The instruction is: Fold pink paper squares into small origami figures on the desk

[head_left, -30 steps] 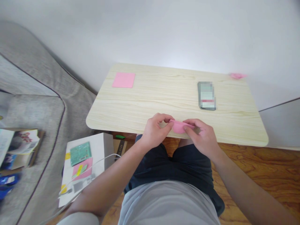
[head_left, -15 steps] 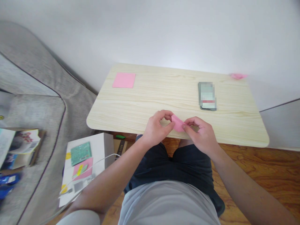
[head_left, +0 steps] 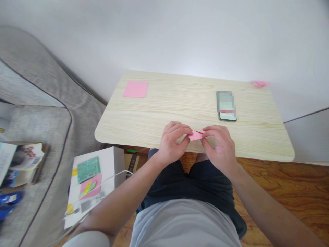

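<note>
Head view of a seated person working at the near edge of a pale wood-grain surface [head_left: 159, 109]. The left hand [head_left: 171, 142] and the right hand [head_left: 220, 147] meet over that edge, and between them sits a small folded pink paper [head_left: 195, 135]. Each grip is pressed together on it: the left thumb and fingertips pinch its left end, the right thumb and forefinger pinch its right end, so that only the middle of the paper shows. The paper lies at or just above the surface; contact with the wood cannot be told. Farther back, a flat pink square sheet [head_left: 135, 89] lies near the left rear corner, a phone [head_left: 226, 105] lies to the right of centre, and a small pink folded piece [head_left: 260, 83] rests at the right rear corner. A grey sofa [head_left: 38, 103] stands to the left, beside a white box [head_left: 89, 181] on the wooden floor [head_left: 282, 181].
</note>
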### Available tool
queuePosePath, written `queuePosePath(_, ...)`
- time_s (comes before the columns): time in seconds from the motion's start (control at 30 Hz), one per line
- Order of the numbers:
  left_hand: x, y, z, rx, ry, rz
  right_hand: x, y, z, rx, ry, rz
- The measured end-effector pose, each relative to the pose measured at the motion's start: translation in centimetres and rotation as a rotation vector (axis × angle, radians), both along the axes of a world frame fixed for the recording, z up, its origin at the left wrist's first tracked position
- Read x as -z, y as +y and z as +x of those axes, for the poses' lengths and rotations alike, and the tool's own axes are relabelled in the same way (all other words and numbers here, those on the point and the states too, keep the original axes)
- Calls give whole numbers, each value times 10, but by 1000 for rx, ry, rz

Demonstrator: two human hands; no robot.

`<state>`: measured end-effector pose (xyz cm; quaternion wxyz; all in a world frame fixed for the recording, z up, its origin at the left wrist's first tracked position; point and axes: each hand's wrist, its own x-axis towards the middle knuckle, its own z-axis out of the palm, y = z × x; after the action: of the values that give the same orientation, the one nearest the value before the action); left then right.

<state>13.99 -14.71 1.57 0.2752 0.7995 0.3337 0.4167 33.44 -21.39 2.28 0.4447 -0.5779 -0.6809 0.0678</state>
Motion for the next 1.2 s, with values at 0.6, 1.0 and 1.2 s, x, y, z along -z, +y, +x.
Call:
queuePosePath(0.6,3,-5,2,-111,77,304,-8,-8,-12,-86,58,81)
queuePosePath(1.0,-9,-4,-1,-20,-28,100,-6,-9,-7,46,401,-181)
queuePosePath(1.2,-9,2,1,7,-56,-248,0,-3,1,50,562,-349)
